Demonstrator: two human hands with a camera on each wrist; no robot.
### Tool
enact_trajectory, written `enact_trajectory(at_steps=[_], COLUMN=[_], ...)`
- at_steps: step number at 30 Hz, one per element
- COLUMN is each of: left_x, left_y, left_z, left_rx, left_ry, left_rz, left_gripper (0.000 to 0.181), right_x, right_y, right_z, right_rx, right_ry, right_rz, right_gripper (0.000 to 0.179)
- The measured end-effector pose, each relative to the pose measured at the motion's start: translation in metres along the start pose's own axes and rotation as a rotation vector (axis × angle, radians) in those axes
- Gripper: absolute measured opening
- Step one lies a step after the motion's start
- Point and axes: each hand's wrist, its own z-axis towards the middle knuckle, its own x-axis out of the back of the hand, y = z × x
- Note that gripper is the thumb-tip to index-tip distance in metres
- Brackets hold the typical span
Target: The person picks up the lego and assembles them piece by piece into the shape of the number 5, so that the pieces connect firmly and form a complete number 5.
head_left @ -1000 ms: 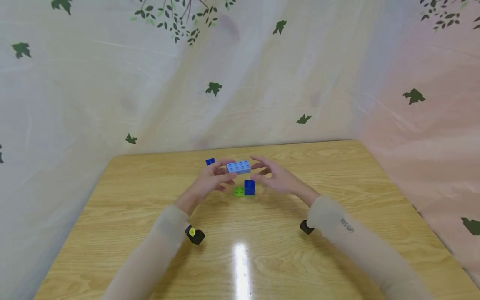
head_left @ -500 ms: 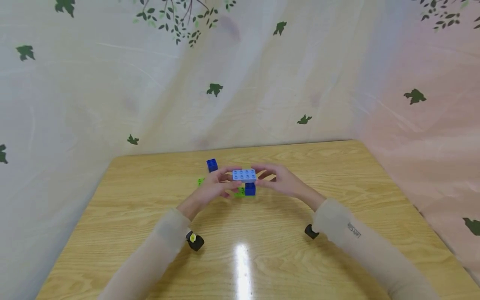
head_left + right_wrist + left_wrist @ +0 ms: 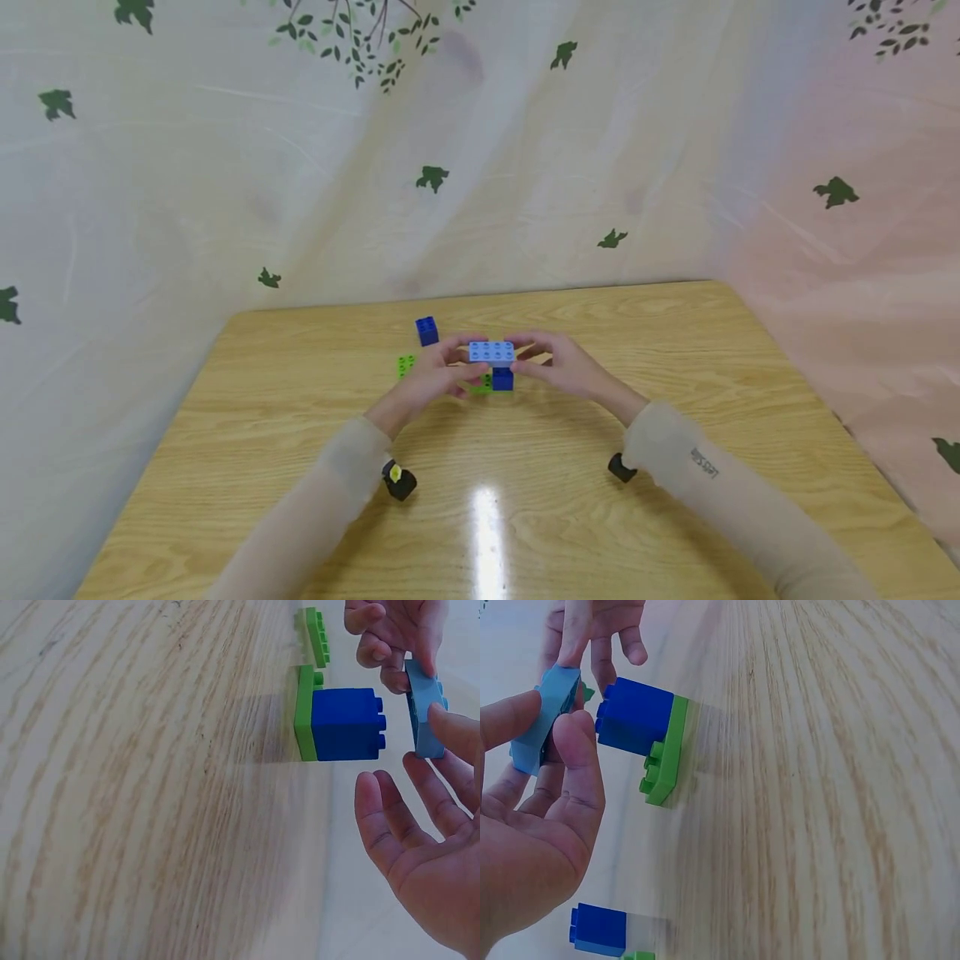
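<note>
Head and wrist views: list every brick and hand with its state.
Light blue brick: held studs up, apart from the stack.
Left hand: pinching one end.
Right hand: pinching the other.
Stacked blue block: on a plate, studs uncovered.
Lower green plate: flat on the table, partly covered.
Separate blue block: studs up.
Separate green plate: flat, studs up.

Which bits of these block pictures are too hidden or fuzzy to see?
Head view: the light blue brick hides the top of the stacked dark blue block.
Head view: the left grip hides part of the separate green brick.
Left wrist view: the bottom edge cuts that green brick off.
Head view: the writing on the right sleeve is too small and blurred.
</note>
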Motion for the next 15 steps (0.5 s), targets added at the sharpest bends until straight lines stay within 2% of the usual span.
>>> enact_trajectory(at_steps=[10,15], left_x=[-0.003,-0.004], left_y=[-0.009,-0.015], left_z=[0.007,0.009], left_rx=[0.028,0.049], left_ry=[0.025,0.029], left_rz=[-0.027,-0.021], left_gripper=[0.049,0.05], right_x=[-0.004,-0.004], right_y=[0.006,0.009], right_z=[0.001,0.001], right_rx=[-0.009,-0.043], right_ry=[-0.007,-0.007], right_rz=[-0.003,-0.017], right_gripper=[0.042,0.041])
